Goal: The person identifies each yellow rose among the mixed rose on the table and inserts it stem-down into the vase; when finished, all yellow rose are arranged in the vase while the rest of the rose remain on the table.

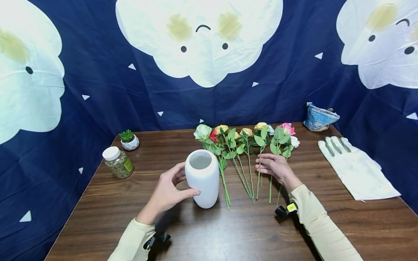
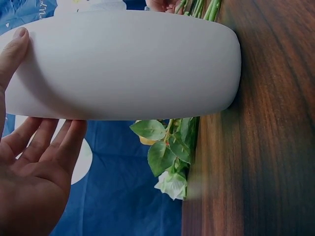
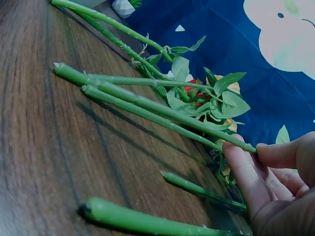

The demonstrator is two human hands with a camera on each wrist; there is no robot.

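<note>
A white vase (image 1: 205, 186) stands upright on the table, its mouth uncovered. My left hand (image 1: 168, 190) holds it from the left side, thumb across the front and fingers behind. My right hand (image 1: 274, 168) pinches a rose stem (image 3: 152, 107) between thumb and fingers, low over the table. That stem leads up to leaves and a yellow rose (image 1: 261, 126). Around it lie more artificial flowers: a pale green one (image 1: 203, 131), a red one (image 1: 213, 136), a pink one (image 1: 287, 128) and a white one (image 1: 295, 141), their stems pointing toward me.
On the left are a small potted succulent (image 1: 130, 141) and a jar with a white lid (image 1: 119, 164). White gloves (image 1: 356, 172) lie at the right, with a blue bag (image 1: 320, 117) behind them. A blue cloth with clouds hangs behind the wooden table (image 1: 225, 235).
</note>
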